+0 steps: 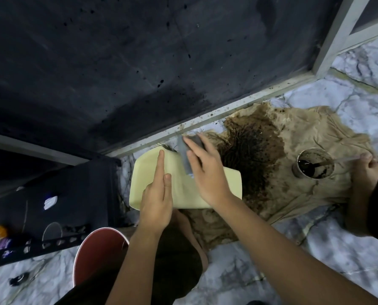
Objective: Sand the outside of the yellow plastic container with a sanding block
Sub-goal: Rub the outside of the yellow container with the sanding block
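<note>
A pale yellow plastic container (148, 166) lies on its side in the middle of the head view, over my knee. My left hand (157, 199) rests flat on its upper face, forefinger stretched out, steadying it. My right hand (207, 175) presses a grey sanding block (189, 148) against the container's far upper edge, fingers spread over the block. Most of the block is hidden under my fingers.
A stained beige cloth (304, 155) covers the marble floor (315, 256) to the right, with a tin of dark liquid (314, 164) and a stirring stick on it. A dark wall (139, 62) rises behind. A black rack (51, 205) and a red stool (97, 249) sit at left.
</note>
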